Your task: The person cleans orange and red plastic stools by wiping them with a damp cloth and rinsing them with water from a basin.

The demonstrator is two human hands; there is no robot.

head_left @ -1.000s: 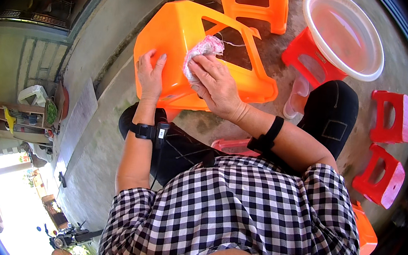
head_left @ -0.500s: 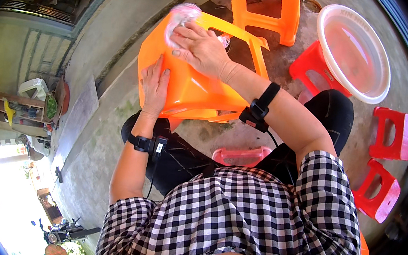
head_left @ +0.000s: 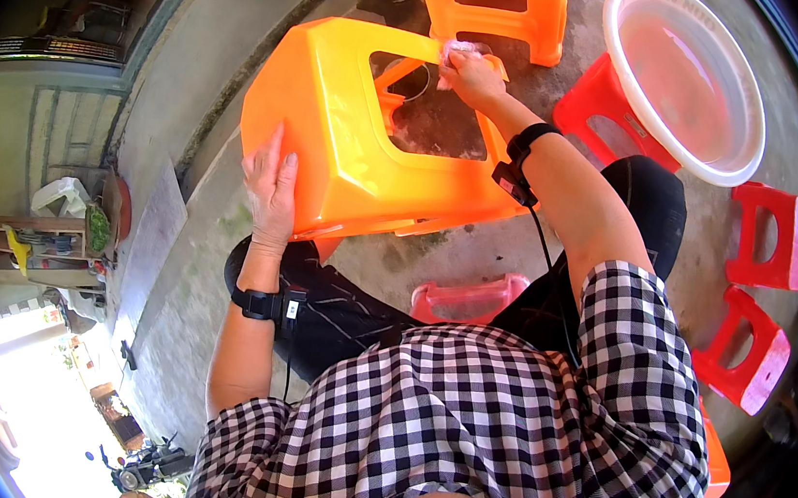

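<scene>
A person in a checked shirt sits over a large orange plastic stool tipped on its side across their lap, its open underside facing right. The left hand lies flat on the stool's smooth near-left wall, fingers spread and released, gripping nothing. The right hand reaches to the stool's far rim, its fingers clenched around a pale, wet-looking cloth pressed on that edge; how much cloth is bunched inside the grasp is hard to tell. Just beyond stands a second orange stool. Far right, a clear round basin of water rests on a red stool; more red stools crowd the right side. Bare concrete floor opens to the left.
</scene>
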